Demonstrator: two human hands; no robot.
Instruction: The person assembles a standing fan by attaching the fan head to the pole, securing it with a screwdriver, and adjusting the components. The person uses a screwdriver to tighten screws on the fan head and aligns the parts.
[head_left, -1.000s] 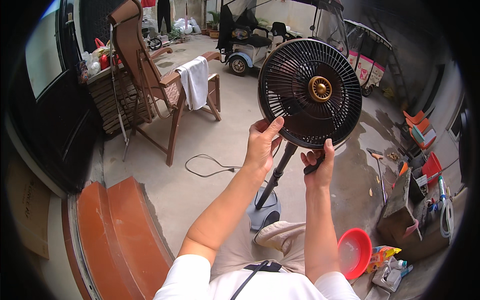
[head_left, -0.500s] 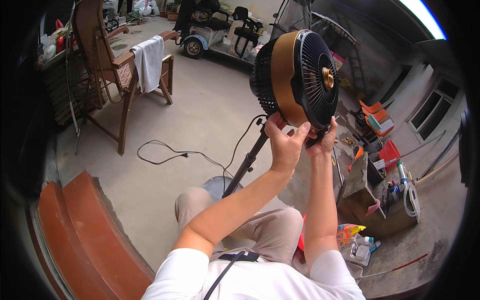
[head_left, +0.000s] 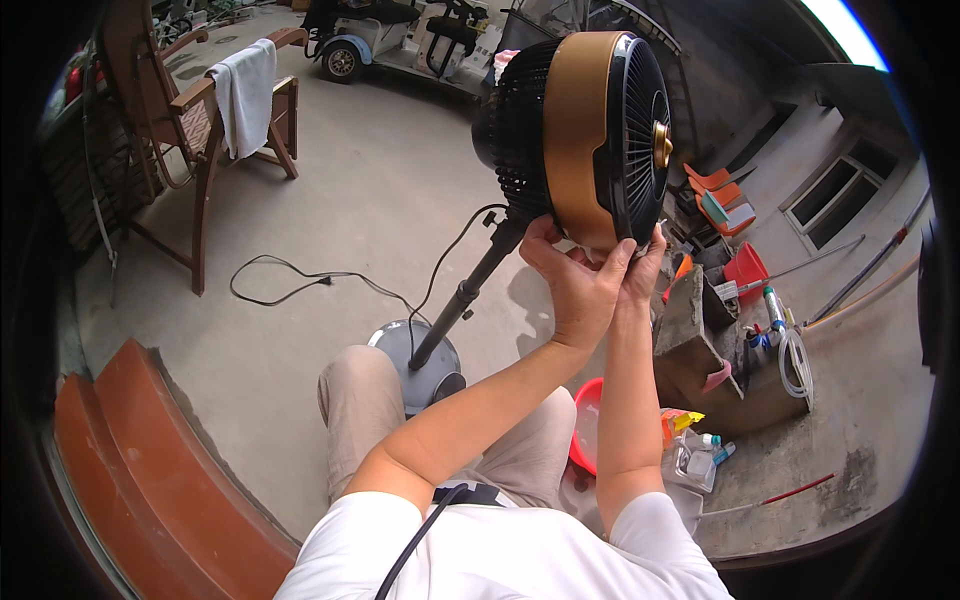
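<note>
The grey concrete floor (head_left: 370, 170) carries the round fan base (head_left: 392, 347) toward eight o'clock, a looped black cord (head_left: 325, 281) at nine, a brown armchair (head_left: 196, 122) at ten, a small wheeled vehicle (head_left: 400, 42) past eleven and a red basin (head_left: 584, 430) near five.

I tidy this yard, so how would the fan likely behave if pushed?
Pushed high, the fan would probably tip before sliding, since its bulk sits atop a thin pole. A low shove at the broad base may be steadier. The cage's thin ribs might flex under a hard squeeze.
</note>
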